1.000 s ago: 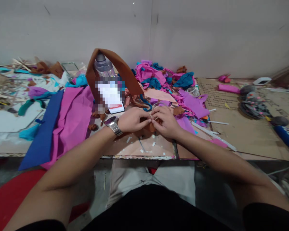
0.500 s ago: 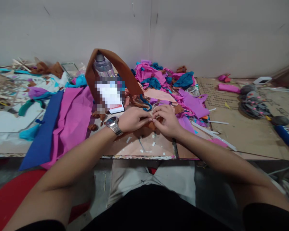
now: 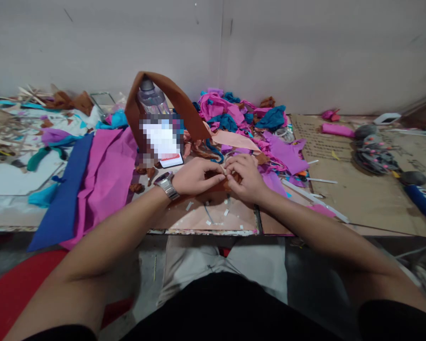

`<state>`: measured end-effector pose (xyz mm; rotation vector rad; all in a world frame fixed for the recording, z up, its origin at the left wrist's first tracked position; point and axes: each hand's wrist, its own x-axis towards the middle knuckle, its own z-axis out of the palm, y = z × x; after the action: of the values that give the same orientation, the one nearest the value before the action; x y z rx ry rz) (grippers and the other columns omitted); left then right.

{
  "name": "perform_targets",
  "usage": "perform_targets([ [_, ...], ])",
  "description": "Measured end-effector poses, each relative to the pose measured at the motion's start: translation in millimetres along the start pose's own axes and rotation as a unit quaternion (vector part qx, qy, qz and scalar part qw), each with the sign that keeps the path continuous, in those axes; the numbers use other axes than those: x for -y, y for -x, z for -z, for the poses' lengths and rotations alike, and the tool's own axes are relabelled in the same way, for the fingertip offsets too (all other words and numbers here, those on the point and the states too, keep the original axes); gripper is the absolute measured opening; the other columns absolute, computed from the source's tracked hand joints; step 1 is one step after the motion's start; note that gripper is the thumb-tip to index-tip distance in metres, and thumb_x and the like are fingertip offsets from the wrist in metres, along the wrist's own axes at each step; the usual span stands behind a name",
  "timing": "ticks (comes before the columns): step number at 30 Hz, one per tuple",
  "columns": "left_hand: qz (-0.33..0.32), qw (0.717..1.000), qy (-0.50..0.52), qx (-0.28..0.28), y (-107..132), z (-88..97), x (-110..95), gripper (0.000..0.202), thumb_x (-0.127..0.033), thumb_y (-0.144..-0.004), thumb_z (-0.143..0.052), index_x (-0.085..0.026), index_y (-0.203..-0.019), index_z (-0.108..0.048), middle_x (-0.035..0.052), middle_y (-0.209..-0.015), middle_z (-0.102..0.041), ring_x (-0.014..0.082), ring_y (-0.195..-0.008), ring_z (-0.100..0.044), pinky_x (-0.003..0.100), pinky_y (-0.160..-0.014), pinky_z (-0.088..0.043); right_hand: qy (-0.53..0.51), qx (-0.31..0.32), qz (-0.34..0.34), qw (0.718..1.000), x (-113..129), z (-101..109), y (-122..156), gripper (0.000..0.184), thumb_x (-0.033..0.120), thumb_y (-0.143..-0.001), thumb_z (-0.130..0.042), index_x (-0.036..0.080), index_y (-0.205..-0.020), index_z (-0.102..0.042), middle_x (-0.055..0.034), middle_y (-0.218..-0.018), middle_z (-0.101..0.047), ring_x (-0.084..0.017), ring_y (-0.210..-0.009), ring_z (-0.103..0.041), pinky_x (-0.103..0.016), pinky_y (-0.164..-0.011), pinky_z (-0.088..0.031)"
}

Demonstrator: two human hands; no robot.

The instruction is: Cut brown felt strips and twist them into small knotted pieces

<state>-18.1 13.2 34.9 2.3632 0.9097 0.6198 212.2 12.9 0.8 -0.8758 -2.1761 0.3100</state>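
Observation:
My left hand (image 3: 195,176) and my right hand (image 3: 246,179) meet over a low board, fingertips pinched together on a small brown piece of paper (image 3: 223,181). Most of that piece is hidden under the fingers. A silver wristwatch (image 3: 165,184) sits on my left wrist. Under the hands lies a peach sheet (image 3: 202,215) with small white scraps on it. Just beyond my hands stands a clear bottle (image 3: 152,102) with a long brown strip (image 3: 184,106) draped over it.
Magenta and blue sheets (image 3: 99,175) lie at the left. A heap of pink, purple and teal scraps (image 3: 248,121) is behind the hands. Cardboard (image 3: 355,189) covers the right side, with a coiled cord (image 3: 374,156) and a blue object (image 3: 424,201).
Both hands have stayed in place, fingers working slightly on the brown piece; the hands shifted a touch toward the far side.

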Motion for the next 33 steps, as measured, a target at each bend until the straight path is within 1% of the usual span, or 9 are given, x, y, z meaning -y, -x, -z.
perform_targets([
  [4,0.014,1.000,0.004,-0.012,0,-0.8,-1,0.031,-0.040,-0.100,-0.056,-0.017,-0.101,-0.077,0.0039,-0.089,-0.077,0.0152,-0.077,-0.066,0.026,-0.077,-0.046,0.007,-0.006,0.005,1.000,1,0,0,0.002,0.024,-0.090,-0.061,0.024,-0.088,-0.062,-0.0062,-0.111,-0.075,-0.029,-0.116,-0.058,-0.049,-0.099,-0.033],
  [10,0.019,1.000,-0.001,-0.015,0,-0.9,1,0.028,-0.037,-0.099,-0.057,-0.017,-0.101,-0.076,0.0040,-0.093,-0.077,0.0155,-0.080,-0.067,0.027,-0.079,-0.047,0.000,-0.009,0.001,1.000,-3,0,0,0.003,0.022,-0.089,-0.061,0.024,-0.087,-0.060,-0.0057,-0.109,-0.074,-0.029,-0.115,-0.058,-0.049,-0.100,-0.035],
  [14,0.023,0.998,-0.060,-0.022,0,0.6,7,0.024,-0.029,-0.095,-0.056,-0.017,-0.103,-0.075,0.0042,-0.092,-0.077,0.0171,-0.078,-0.067,0.029,-0.078,-0.047,0.001,-0.021,-0.010,1.000,-10,1,-1,0.005,0.021,-0.087,-0.062,0.024,-0.086,-0.058,-0.0060,-0.109,-0.074,-0.029,-0.112,-0.060,-0.049,-0.100,-0.035],
  [19,0.039,0.986,-0.156,-0.051,-1,0.2,16,0.031,-0.023,-0.094,-0.049,-0.020,-0.108,-0.076,0.0064,-0.101,-0.080,0.0226,-0.087,-0.072,0.034,-0.086,-0.047,0.013,-0.022,-0.011,1.000,-13,2,-3,0.007,0.019,-0.083,-0.063,0.024,-0.086,-0.058,-0.0065,-0.108,-0.074,-0.029,-0.111,-0.062,-0.049,-0.100,-0.035],
  [22,0.066,0.971,-0.222,-0.062,-1,0.0,19,0.030,-0.025,-0.093,-0.049,-0.019,-0.103,-0.077,0.0083,-0.097,-0.080,0.0258,-0.085,-0.072,0.037,-0.081,-0.046,0.016,-0.021,-0.013,1.000,-11,3,-3,0.007,0.019,-0.083,-0.062,0.024,-0.085,-0.058,-0.0067,-0.107,-0.074,-0.028,-0.109,-0.063,-0.048,-0.099,-0.034],
  [25,0.086,0.962,-0.249,-0.064,-1,0.1,18,0.029,-0.024,-0.091,-0.049,-0.019,-0.099,-0.076,0.0087,-0.092,-0.079,0.0265,-0.083,-0.071,0.037,-0.078,-0.045,0.026,-0.015,-0.015,0.999,-10,2,-3,0.007,0.019,-0.084,-0.062,0.024,-0.084,-0.057,-0.0062,-0.105,-0.074,-0.028,-0.107,-0.063,-0.048,-0.099,-0.032],
  [27,0.079,0.966,-0.242,-0.055,0,-0.5,16,0.029,-0.025,-0.091,-0.049,-0.020,-0.100,-0.076,0.0076,-0.093,-0.079,0.0261,-0.084,-0.071,0.037,-0.078,-0.045,0.032,-0.009,-0.011,0.999,-10,1,-2,0.006,0.019,-0.085,-0.062,0.024,-0.085,-0.058,-0.0053,-0.103,-0.074,-0.027,-0.106,-0.064,-0.048,-0.100,-0.031],
  [30,0.047,0.976,-0.211,-0.026,0,-3.5,9,0.030,-0.030,-0.095,-0.049,-0.021,-0.105,-0.075,0.0059,-0.095,-0.078,0.0248,-0.085,-0.071,0.036,-0.077,-0.045,0.027,0.011,0.001,1.000,-9,-1,0,0.004,0.022,-0.089,-0.062,0.024,-0.088,-0.058,-0.0035,-0.101,-0.074,-0.025,-0.102,-0.066,-0.048,-0.105,-0.029],
  [33,0.025,0.980,-0.196,-0.012,0,-8.1,4,0.028,-0.033,-0.096,-0.049,-0.021,-0.101,-0.075,0.0057,-0.089,-0.076,0.0233,-0.082,-0.069,0.035,-0.075,-0.046,0.019,0.024,0.011,0.999,-8,-2,1,0.003,0.023,-0.091,-0.061,0.024,-0.091,-0.059,-0.0025,-0.101,-0.074,-0.023,-0.098,-0.067,-0.048,-0.108,-0.027],
])
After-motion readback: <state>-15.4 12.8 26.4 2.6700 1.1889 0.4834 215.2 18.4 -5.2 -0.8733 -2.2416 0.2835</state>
